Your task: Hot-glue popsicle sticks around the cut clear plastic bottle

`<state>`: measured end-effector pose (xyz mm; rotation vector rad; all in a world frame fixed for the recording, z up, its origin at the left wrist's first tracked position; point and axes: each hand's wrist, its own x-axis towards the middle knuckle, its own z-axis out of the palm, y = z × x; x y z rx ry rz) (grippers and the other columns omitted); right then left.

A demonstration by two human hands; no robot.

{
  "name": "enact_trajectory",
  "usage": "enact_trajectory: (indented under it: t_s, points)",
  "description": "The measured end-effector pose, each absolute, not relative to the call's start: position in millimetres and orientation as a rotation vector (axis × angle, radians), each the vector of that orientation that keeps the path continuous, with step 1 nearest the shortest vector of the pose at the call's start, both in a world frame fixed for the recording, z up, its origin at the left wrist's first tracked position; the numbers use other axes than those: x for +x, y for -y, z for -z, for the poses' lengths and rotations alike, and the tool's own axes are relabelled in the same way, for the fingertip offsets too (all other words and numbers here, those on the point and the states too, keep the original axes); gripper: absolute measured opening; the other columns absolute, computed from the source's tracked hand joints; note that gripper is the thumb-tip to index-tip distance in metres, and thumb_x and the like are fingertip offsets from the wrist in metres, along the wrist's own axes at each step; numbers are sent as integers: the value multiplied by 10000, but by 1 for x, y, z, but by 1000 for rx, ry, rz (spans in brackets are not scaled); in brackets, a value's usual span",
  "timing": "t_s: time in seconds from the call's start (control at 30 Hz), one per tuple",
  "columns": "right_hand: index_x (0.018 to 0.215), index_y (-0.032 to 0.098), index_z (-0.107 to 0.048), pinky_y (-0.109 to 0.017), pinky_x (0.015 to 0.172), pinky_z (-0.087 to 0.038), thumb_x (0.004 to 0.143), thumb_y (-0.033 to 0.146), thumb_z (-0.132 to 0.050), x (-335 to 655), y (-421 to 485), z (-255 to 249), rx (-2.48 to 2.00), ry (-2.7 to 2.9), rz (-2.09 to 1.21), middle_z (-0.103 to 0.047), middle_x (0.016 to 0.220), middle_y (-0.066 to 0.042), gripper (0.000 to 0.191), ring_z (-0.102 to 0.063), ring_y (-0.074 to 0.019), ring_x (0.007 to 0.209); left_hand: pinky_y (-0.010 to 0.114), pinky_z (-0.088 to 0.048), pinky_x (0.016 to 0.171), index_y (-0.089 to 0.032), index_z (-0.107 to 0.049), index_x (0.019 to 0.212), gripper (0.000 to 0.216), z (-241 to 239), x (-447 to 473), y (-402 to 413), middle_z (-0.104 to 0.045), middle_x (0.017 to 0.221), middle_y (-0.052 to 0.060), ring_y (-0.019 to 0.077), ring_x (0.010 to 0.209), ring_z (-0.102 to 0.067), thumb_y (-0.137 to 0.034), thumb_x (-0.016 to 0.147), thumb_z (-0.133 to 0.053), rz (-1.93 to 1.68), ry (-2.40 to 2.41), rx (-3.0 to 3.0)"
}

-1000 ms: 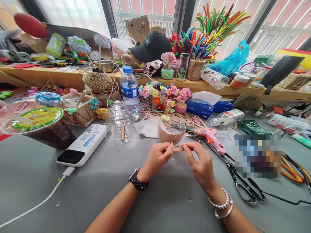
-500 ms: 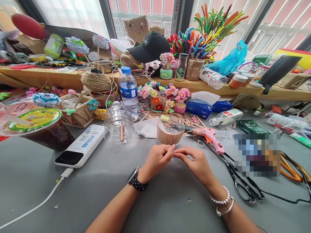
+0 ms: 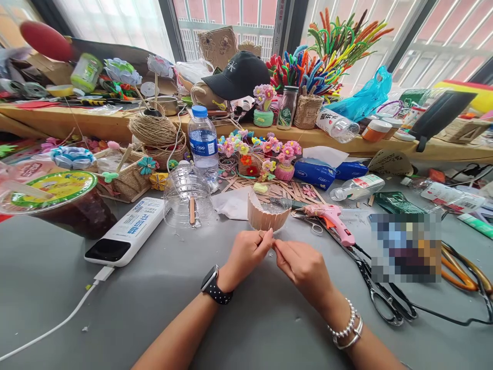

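Observation:
My left hand [image 3: 250, 252], with a watch at its wrist, is closed, thumb and forefinger pinched together. My right hand [image 3: 302, 264] is closed too, its fingertips meeting those of the left. What lies between the fingertips is too small and too covered to name. Just beyond them stands a small round cup [image 3: 265, 218] of clear plastic, its side faced with upright wooden sticks. A pink glue gun [image 3: 335, 222] lies to the right of the cup. A cut clear plastic bottle [image 3: 179, 205] lies to the left, with one wooden stick [image 3: 192, 210] at it.
Black scissors [image 3: 385, 298] and a cord lie on the right. A white power bank [image 3: 129, 231] and a lidded drink cup [image 3: 65, 205] stand at left. Behind are a water bottle [image 3: 203, 146], loose wooden sticks [image 3: 231, 184], tissue packs [image 3: 318, 173] and a crowded wooden shelf [image 3: 239, 134].
My right hand has turned and come slightly left, its fingers now folded closer against the left fingertips. My left hand has hardly moved.

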<state>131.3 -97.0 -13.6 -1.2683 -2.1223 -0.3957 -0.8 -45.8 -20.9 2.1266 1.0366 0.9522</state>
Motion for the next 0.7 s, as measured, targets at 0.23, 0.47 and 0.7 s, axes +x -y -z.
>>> enact_trajectory:
  t_s: [0.23, 0.47, 0.7]
  points:
    - [921, 122, -578, -244, 607, -460, 811, 142, -395, 132, 95, 15, -1259, 1984, -30, -642, 749, -54, 214, -576, -123, 670, 187, -277, 431, -145, -518, 451, 457, 17, -2, 46, -340, 365, -45, 51, 360, -314, -259, 838, -303, -1020, -1055, 2077]
    - [898, 142, -598, -244, 631, -475, 805, 171, -423, 138, 92, 17, -1231, 2028, -178, -658, 797, -35, 201, -594, -125, 700, 183, -277, 425, -147, -473, 432, 443, 20, -2, 45, -345, 349, -50, 46, 353, -325, -259, 833, -324, -1062, -1095, 2100]
    - [838, 115, -612, -236, 600, -460, 792, 136, -430, 132, 95, 19, -1256, 2053, 188, -655, 723, -57, 189, -596, -129, 643, 187, -268, 426, -142, -403, 398, 452, 23, 0, 45, -339, 365, -48, 38, 353, -312, -241, 832, -322, -1087, -1099, 2138]
